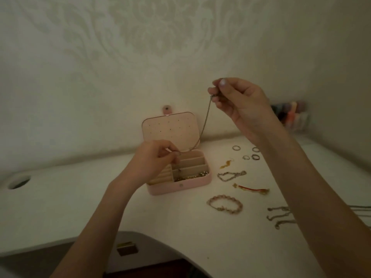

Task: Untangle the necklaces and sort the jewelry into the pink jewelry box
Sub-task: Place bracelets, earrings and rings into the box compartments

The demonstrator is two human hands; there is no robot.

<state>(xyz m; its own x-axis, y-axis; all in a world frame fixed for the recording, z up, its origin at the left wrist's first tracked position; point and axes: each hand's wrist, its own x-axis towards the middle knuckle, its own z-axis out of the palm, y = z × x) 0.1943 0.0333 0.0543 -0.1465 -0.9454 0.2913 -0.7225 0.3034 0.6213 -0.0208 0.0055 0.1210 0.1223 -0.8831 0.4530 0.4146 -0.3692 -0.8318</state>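
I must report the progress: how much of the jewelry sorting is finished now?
Done: some gold pieces already lie in the open box. In hand: the left hand and right hand pinch one chain stretched above the box. Left: rings, bracelets, a red cord and more chains remain on the table.

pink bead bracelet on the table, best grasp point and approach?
Take the pink bead bracelet from above, pinching across its near arc, one fingertip inside the loop and one outside. It lies flat as an open ring, apart from the red cord beyond it, so the rim is free all round.
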